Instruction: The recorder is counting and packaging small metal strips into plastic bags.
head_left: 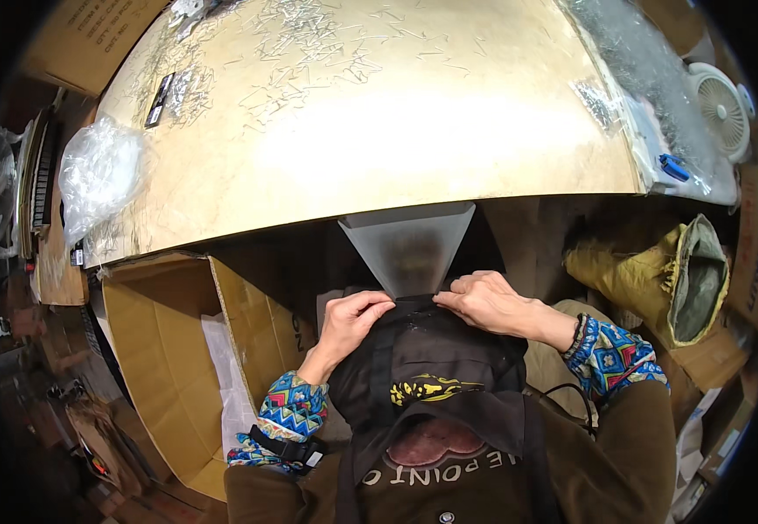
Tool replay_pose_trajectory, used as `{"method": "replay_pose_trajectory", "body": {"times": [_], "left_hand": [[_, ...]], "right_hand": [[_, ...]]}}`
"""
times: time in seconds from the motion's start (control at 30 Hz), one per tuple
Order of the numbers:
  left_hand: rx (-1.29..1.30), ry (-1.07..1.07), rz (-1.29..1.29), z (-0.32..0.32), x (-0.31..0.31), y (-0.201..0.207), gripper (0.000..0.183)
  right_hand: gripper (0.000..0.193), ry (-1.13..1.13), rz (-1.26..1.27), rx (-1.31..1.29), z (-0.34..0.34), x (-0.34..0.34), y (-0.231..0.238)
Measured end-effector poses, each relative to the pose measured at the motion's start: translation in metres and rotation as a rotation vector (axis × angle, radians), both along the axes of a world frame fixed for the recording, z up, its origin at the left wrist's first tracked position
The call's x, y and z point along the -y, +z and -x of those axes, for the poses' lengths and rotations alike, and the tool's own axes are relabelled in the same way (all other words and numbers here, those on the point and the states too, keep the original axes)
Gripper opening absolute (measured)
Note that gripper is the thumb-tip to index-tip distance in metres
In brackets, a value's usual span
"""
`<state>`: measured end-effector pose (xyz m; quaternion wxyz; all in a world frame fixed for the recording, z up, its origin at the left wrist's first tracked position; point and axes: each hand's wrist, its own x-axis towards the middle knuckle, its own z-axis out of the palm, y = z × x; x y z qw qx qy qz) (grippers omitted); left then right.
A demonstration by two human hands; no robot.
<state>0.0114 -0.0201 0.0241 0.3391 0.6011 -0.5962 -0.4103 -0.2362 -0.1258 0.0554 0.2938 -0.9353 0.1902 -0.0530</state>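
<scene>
Both my hands meet over my lap, below the edge of the wooden table. My left hand is closed, thumb and fingertips pinching the far edge of a dark cloth, seemingly an apron, with a yellow print. A short gap to the right, my right hand pinches the same edge, its other fingers curled. Just beyond the fingertips, a grey, tapering chute-like piece hangs from the table edge and narrows toward my hands. Its lower end lies close to the cloth; whether they touch I cannot tell.
Many thin, bent metal pieces lie scattered on the tabletop. An open cardboard box stands at my left, below a crumpled clear bag. On the right are an open yellow sack, a white fan and a blue tool.
</scene>
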Motion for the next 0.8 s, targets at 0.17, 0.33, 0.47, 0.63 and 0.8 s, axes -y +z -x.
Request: {"method": "replay_pose_trajectory", "body": {"times": [0.17, 0.33, 0.47, 0.63, 0.8], "left_hand": [[-0.869, 0.293, -0.353, 0.014, -0.011, -0.016, 0.007], [-1.21, 0.348, -0.424, 0.018, -0.004, -0.007, 0.022], [-1.244, 0.387, -0.426, 0.015, 0.005, -0.008, 0.021], [-1.327, 0.395, -0.422, 0.019, 0.004, -0.013, 0.019], [-1.309, 0.411, -0.471, 0.015, 0.004, -0.009, 0.022]], "right_hand": [[0.011, -0.019, -0.001, -0.079, -0.004, 0.009, 0.026], [0.02, 0.04, -0.545, -0.014, -0.035, 0.067, 0.09], [0.021, 0.08, 0.302, 0.236, -0.139, 0.116, 0.102], [0.038, 0.051, 0.896, 0.375, -0.244, 0.209, 0.055], [0.045, -0.071, 0.577, 0.114, -0.209, 0.219, 0.058]]}}
